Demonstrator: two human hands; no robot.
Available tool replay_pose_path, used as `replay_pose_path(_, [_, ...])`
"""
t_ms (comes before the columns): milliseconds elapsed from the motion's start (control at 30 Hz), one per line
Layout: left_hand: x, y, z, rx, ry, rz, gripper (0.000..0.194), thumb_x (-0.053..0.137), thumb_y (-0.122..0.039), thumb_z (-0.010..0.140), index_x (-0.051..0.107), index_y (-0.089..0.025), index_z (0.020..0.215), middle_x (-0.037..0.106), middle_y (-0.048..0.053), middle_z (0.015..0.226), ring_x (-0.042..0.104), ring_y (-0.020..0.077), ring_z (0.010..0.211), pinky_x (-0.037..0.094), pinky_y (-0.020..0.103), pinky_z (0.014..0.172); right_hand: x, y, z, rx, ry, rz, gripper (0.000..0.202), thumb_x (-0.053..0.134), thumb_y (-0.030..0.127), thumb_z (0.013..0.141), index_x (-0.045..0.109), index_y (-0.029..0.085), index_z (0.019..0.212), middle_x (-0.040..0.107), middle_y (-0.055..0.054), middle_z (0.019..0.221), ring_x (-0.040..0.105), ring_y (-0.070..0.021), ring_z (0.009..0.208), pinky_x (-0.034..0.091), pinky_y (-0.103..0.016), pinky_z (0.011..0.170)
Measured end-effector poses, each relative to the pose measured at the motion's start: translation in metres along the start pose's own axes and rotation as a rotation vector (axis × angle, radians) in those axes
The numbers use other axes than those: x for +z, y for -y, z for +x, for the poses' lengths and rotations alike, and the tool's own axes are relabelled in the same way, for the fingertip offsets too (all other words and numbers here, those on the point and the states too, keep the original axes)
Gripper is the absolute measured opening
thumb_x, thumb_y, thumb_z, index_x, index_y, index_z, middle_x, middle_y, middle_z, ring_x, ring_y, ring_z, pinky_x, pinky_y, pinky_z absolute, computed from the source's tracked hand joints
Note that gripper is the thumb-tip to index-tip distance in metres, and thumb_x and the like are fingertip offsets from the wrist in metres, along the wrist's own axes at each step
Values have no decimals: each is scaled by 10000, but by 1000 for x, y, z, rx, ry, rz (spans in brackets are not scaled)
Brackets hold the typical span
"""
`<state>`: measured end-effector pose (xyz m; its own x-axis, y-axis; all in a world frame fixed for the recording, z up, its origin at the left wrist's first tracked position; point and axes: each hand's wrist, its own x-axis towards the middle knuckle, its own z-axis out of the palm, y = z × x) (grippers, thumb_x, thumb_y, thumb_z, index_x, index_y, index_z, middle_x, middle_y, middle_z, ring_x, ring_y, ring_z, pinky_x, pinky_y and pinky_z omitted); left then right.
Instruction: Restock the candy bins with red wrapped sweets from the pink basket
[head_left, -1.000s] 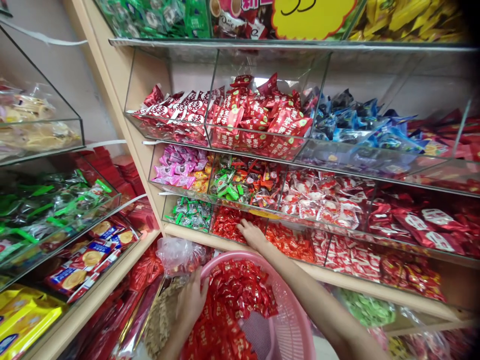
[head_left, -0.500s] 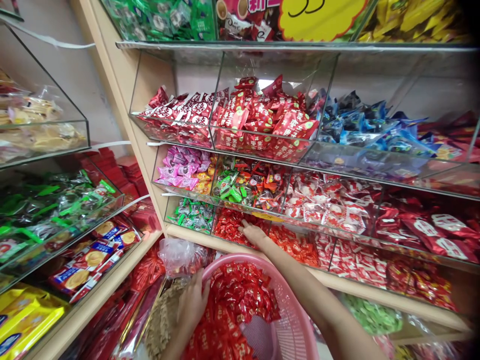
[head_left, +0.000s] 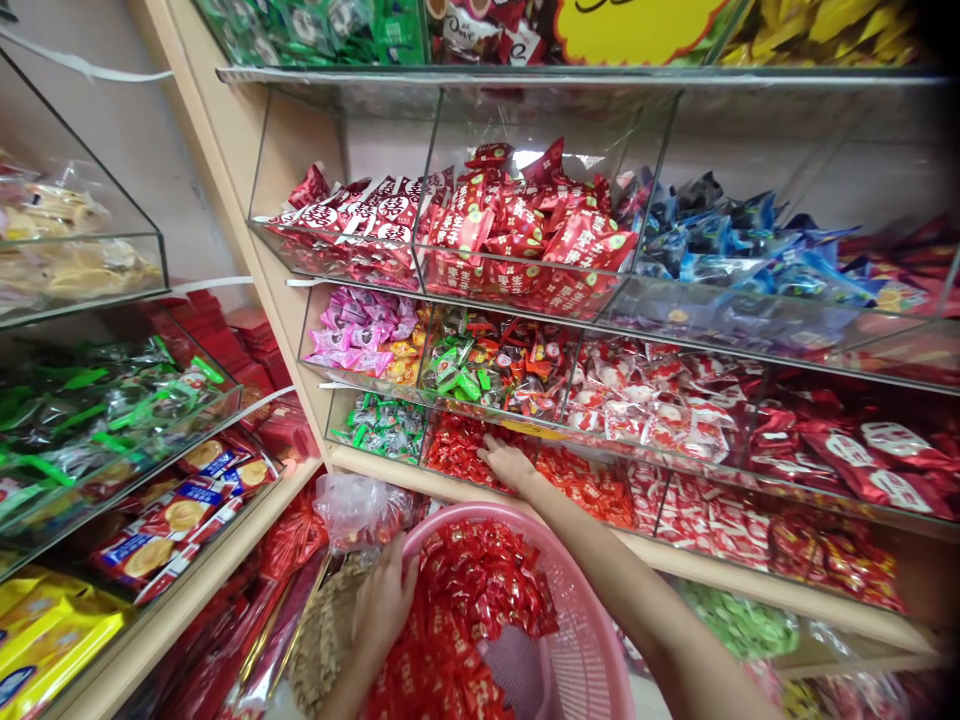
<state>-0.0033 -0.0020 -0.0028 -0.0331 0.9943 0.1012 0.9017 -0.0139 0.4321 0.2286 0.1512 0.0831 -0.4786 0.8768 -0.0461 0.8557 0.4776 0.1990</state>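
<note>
A pink plastic basket (head_left: 592, 590) heaped with red-wrapped candies (head_left: 487, 580) is in the lower middle of the view. My left hand (head_left: 385, 595) grips its left rim, with the thumb on the inner side. Reaching over the basket, my right hand (head_left: 504, 463) is in a bottom-row bin of small red-wrapped candies (head_left: 454, 447). Its fingers are apart and touch the candies at the bin's right side; the fingertips are partly hidden among them, and no candy shows in the hand.
Clear-fronted bins hold green-wrapped candies (head_left: 386, 425), orange-red candies (head_left: 589, 485) and red-and-white candies (head_left: 712, 515). A wooden shelf edge (head_left: 675, 560) runs behind the basket. To the left stand a clear plastic bag (head_left: 360, 510), a woven basket (head_left: 326, 620) and a side shelf with biscuit packs (head_left: 180, 515).
The view has shifted very slightly. My right hand stays in the red candy bin with little visible movement, and my left hand keeps its place on the basket rim.
</note>
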Motion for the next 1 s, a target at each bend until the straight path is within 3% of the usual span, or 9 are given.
replay_pose_path(533, [-1, -1, 0, 6, -7, 2, 482, 272, -393, 851, 454, -152, 1227, 554, 115, 1200, 522, 212, 1087, 416, 346, 888, 16, 10, 3, 31, -31, -34, 277, 320, 90, 839, 524, 137, 1021, 496, -133, 1105, 503, -200, 940, 436, -304, 740])
replay_pose_path(700, [0, -1, 0, -3, 8, 9, 481, 274, -395, 850, 453, -153, 1226, 562, 109, 1190, 532, 216, 1072, 415, 342, 884, 5, 10, -1, 74, -13, 39, 257, 338, 81, 827, 520, 129, 1002, 500, -131, 1080, 519, -193, 919, 427, -271, 703])
replay_pose_path(833, [0, 0, 1, -3, 6, 18, 480, 269, -392, 852, 446, -155, 1231, 539, 110, 1223, 538, 218, 1064, 429, 343, 863, -18, 8, -17, 67, -92, 177, 178, 395, 157, 832, 493, 150, 980, 491, -101, 1043, 523, -160, 877, 405, -237, 685])
replay_pose_path(1000, [-2, -3, 2, 5, 3, 52, 483, 257, -395, 854, 463, -145, 1212, 550, 119, 1207, 545, 218, 1057, 438, 339, 849, -37, 6, -69, 11, -212, 402, 178, 391, 245, 847, 454, 178, 999, 478, -57, 974, 508, -119, 802, 376, -215, 649])
